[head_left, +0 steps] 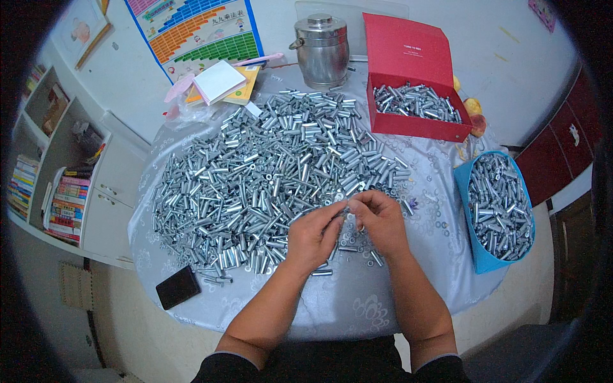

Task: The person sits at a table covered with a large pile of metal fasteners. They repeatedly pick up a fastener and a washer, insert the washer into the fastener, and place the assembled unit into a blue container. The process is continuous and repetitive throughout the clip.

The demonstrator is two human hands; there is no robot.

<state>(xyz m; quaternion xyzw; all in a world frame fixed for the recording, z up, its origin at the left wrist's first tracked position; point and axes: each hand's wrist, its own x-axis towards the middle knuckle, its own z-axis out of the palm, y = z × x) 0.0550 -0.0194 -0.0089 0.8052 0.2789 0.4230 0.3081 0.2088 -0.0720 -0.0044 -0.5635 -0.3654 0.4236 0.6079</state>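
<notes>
A wide heap of silvery metal sleeves (255,185) covers much of the table. At its near right edge, my left hand (311,237) and my right hand (383,223) meet fingertip to fingertip. Both are closed in a pinch around something small; the fingers hide most of it, so I cannot make out its kind. Small ring-shaped washers (348,244) lie scattered on the cloth beneath and between the hands. A few loose sleeves (377,258) lie near my right wrist.
A red lidded box (418,129) holding metal pieces stands open at the back right. A blue bin (480,249) full of sleeves sits at the right edge. A black phone (177,288) lies front left. Behind the heap are a steel pot (322,57) and a notebook (219,81).
</notes>
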